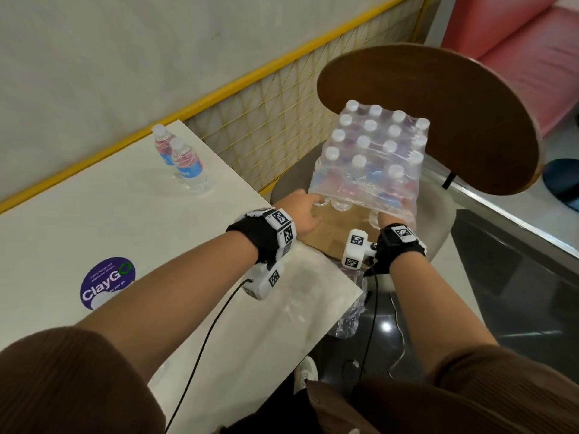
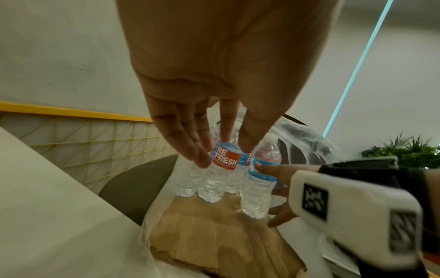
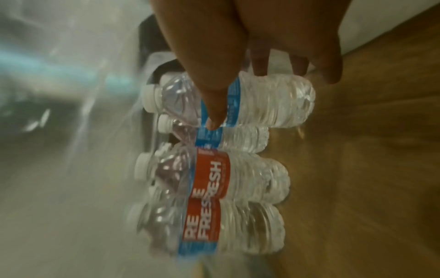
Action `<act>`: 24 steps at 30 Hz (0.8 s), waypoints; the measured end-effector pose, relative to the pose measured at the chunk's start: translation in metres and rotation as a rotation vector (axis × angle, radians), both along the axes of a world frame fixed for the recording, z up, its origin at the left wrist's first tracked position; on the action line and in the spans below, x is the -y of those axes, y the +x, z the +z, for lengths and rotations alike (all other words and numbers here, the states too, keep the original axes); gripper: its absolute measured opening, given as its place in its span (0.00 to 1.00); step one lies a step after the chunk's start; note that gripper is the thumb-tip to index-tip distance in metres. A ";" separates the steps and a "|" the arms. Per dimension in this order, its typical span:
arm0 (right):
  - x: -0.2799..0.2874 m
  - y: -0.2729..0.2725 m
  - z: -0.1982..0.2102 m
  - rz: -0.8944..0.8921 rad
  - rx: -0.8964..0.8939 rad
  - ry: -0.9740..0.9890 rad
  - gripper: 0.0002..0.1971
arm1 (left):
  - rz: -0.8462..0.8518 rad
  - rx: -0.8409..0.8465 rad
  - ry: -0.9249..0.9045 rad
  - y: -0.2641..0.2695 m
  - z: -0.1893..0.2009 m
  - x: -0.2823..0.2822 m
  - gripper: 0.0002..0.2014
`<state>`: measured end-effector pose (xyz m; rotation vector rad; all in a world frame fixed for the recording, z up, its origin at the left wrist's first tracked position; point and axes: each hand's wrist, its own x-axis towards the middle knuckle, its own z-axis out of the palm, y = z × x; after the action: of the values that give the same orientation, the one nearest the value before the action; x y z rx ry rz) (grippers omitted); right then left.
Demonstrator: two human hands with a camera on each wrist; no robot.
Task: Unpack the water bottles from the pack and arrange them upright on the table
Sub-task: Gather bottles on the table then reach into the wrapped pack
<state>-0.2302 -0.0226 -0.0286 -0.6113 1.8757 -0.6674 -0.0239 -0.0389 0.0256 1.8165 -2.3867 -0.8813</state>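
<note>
Hands [image 1: 300,208] reach into the pack [image 1: 369,158] — fingertips hidden by plastic.

A wooden-backed chair [image 1: 438,114], a purple ClayGo sticker [image 1: 108,282] (round), pink seating [image 1: 517,42] beyond

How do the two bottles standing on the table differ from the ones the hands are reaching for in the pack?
The two bottles on the table stand free and unwrapped; the bottles in the pack are bunched inside clear plastic wrap. The table pair stands untouched, while the left hand reaches one pack bottle and the right hand grips another. All are upright, white-capped, with blue labels.
</note>
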 end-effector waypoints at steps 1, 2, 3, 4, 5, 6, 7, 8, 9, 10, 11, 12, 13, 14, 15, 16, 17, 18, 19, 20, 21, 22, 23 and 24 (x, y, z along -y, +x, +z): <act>0.002 0.004 0.000 -0.012 0.022 -0.031 0.33 | 0.011 -0.027 0.005 -0.002 0.001 -0.001 0.26; 0.000 0.011 0.005 -0.015 0.030 -0.040 0.28 | 0.026 -0.057 0.007 -0.004 0.002 -0.002 0.28; 0.002 0.017 0.003 -0.012 0.043 -0.047 0.29 | 0.043 -0.092 0.002 -0.006 0.004 -0.003 0.29; 0.000 0.025 -0.002 0.017 0.024 -0.091 0.35 | 0.063 -0.128 0.004 -0.008 0.005 -0.003 0.31; -0.006 0.034 -0.002 0.045 0.007 -0.153 0.39 | 0.085 -0.162 0.015 -0.010 0.006 -0.004 0.32; -0.013 0.042 -0.002 0.082 0.053 -0.209 0.38 | 0.103 -0.192 0.029 -0.012 0.008 -0.004 0.35; -0.021 0.050 -0.001 0.124 0.120 -0.272 0.31 | 0.113 -0.216 0.044 -0.013 0.007 -0.004 0.36; -0.027 0.054 -0.005 0.197 0.169 -0.296 0.25 | 0.117 -0.229 0.060 -0.014 0.008 -0.004 0.36; -0.031 0.059 -0.004 0.278 0.208 -0.298 0.21 | 0.119 -0.224 0.069 -0.013 0.007 -0.003 0.34; -0.032 0.062 -0.002 0.401 0.216 -0.267 0.20 | 0.113 -0.199 0.073 -0.012 0.007 -0.003 0.30; -0.031 0.063 0.000 0.534 0.229 -0.257 0.22 | 0.098 -0.163 0.084 -0.008 0.007 -0.003 0.25; -0.024 0.061 0.000 0.642 0.213 -0.214 0.25 | 0.076 -0.127 0.102 -0.004 0.007 -0.005 0.21; -0.017 0.058 0.004 0.702 0.149 -0.159 0.29 | 0.054 -0.096 0.117 0.001 0.006 -0.008 0.20; -0.002 0.051 0.001 0.684 0.065 -0.108 0.31 | 0.039 -0.074 0.130 0.006 0.005 -0.012 0.19; 0.012 0.043 0.002 0.627 0.001 -0.070 0.32 | 0.038 -0.068 0.141 0.012 0.003 -0.015 0.19; 0.023 0.039 0.008 0.571 -0.045 -0.042 0.30 | 0.045 -0.071 0.149 0.019 0.002 -0.019 0.20; 0.036 0.035 0.011 0.566 -0.131 -0.043 0.28 | 0.055 -0.071 0.155 0.025 0.000 -0.022 0.20; 0.045 0.034 0.019 0.540 -0.191 -0.027 0.26 | 0.060 -0.070 0.156 0.031 0.000 -0.026 0.20; 0.055 0.031 0.025 0.575 -0.320 -0.010 0.24 | 0.066 -0.065 0.162 0.037 0.000 -0.028 0.20; 0.063 0.029 0.030 0.586 -0.426 -0.038 0.23 | 0.064 -0.054 0.167 0.043 0.000 -0.031 0.21; 0.067 0.030 0.040 0.640 -0.544 -0.086 0.22 | 0.058 -0.037 0.174 0.048 0.001 -0.033 0.21; 0.070 0.032 0.044 0.697 -0.585 -0.080 0.22 | 0.048 -0.020 0.181 0.053 0.003 -0.036 0.22; 0.073 0.033 0.044 0.792 -0.622 -0.068 0.27 | 0.047 -0.013 0.186 0.058 0.004 -0.039 0.22; 0.073 0.035 0.041 0.821 -0.541 -0.037 0.37 | 0.054 -0.014 0.189 0.063 0.005 -0.042 0.22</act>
<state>-0.1950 -0.0960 0.0120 -1.5831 1.8449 0.0188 0.0389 0.0029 0.0307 1.9185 -2.3047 -1.1445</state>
